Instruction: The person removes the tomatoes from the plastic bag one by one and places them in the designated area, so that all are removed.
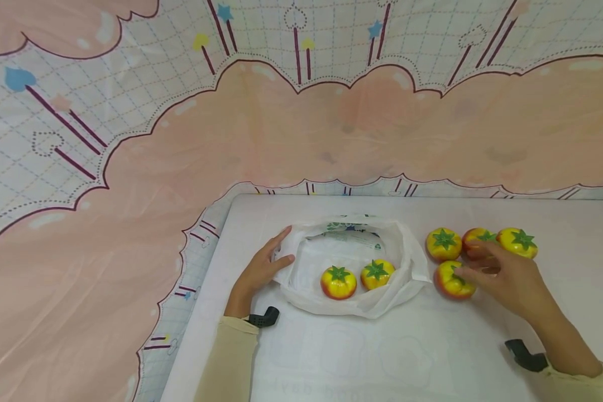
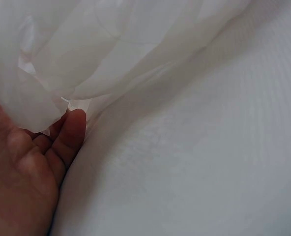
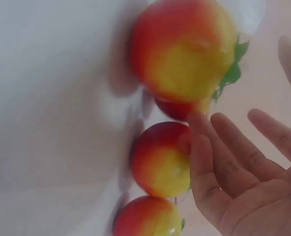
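Note:
A white plastic bag (image 1: 301,301) lies with its mouth spread wide, and two yellow-and-red toy fruits with green star-shaped leaf tops (image 1: 339,283) sit inside it. My left hand (image 1: 261,271) holds the bag's left rim, thumb over the edge; in the left wrist view, fingers (image 2: 69,137) curl against the white plastic (image 2: 86,54). To the right of the bag, my right hand (image 1: 515,282) hovers over the near toy fruit (image 1: 452,285), fingers spread. In the right wrist view a gap shows between the hand (image 3: 253,187) and the nearest fruit (image 3: 180,54).
Beyond the near fruit stand three more, a left one (image 1: 443,244), a middle one (image 1: 474,237) partly covered by my hand, and a right one (image 1: 517,241). The white table (image 1: 362,363) ends at a cloud-patterned cloth (image 1: 331,134). Each wrist wears a black device (image 1: 264,317).

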Demonstrator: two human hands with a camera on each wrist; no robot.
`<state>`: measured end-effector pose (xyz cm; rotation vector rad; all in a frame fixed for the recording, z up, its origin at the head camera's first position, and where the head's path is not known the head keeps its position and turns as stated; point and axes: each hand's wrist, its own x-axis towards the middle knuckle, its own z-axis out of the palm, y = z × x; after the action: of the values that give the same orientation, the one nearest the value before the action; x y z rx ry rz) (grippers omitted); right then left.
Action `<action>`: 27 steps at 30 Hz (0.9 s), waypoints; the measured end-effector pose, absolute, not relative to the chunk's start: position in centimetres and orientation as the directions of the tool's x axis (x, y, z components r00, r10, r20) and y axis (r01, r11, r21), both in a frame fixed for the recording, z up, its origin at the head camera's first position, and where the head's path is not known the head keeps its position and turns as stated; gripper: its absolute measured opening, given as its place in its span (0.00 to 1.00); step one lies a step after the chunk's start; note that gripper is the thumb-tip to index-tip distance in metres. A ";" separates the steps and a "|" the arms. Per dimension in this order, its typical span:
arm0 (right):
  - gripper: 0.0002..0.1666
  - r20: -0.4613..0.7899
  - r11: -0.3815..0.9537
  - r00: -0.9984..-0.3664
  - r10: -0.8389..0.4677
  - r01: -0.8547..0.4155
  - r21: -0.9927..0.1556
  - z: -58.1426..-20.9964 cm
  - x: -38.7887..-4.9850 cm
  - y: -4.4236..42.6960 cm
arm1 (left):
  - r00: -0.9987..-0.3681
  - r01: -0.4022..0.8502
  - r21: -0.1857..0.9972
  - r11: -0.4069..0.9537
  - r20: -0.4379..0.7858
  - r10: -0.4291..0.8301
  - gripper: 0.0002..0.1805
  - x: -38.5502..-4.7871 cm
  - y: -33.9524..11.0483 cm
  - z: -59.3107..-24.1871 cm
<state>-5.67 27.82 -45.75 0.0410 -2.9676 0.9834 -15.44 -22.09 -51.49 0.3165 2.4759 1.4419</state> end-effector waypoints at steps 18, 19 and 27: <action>0.39 0.107 0.767 -0.993 -0.043 -0.102 -0.633 -44.0 -7.1 24.6 | -0.941 0.039 0.867 0.496 -0.135 0.311 0.39 -15.4 -21.9 -51.2; 0.39 0.103 0.768 -0.994 -0.046 -0.101 -0.633 -44.0 -7.2 24.3 | -0.941 0.039 0.866 0.498 -0.136 0.310 0.39 -15.4 -21.9 -51.2; 0.36 0.075 0.739 -0.992 -0.099 -0.123 -0.662 -43.4 -7.5 22.0 | -0.942 0.045 0.865 0.500 -0.130 0.309 0.40 -15.2 -21.9 -51.0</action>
<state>-7.53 22.01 -43.40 0.1850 -2.8968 1.1070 -15.23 -21.86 -51.02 0.2997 2.4782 1.4170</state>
